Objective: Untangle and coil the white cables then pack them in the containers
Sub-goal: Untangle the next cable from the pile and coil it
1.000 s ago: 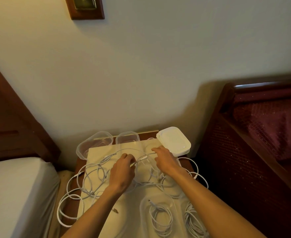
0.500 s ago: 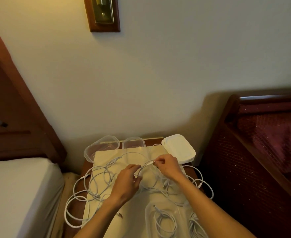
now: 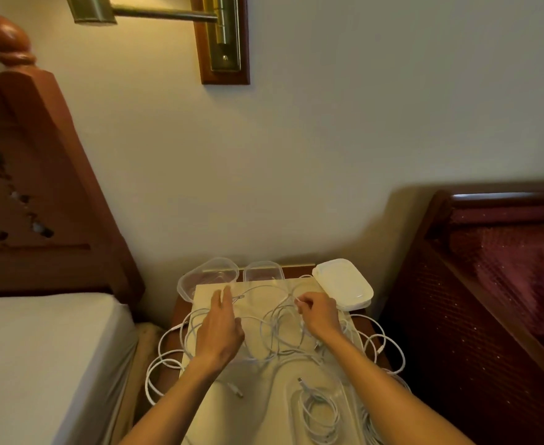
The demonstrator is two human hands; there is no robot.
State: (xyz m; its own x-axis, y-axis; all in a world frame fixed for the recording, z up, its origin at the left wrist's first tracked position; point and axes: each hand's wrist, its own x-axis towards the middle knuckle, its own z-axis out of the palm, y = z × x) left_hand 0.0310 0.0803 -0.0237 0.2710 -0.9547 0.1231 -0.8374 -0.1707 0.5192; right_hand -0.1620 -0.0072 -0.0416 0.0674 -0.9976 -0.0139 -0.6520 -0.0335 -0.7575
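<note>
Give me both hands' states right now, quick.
Left hand: fingers extended toward a white cable end; grip cannot be told.
Right hand: closed, pinching the white cable at its fingertips.

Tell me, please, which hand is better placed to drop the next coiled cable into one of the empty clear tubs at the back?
Probably the left hand. Its fingertips reach up just short of the two empty clear tubs. The right hand pinches a cable beside the white lids, farther from the tubs.

Cream wall [image 3: 328, 139] w/ brass lamp [image 3: 222, 33], wooden headboard [image 3: 39, 187] left, maroon chair [image 3: 505, 268] right.
</note>
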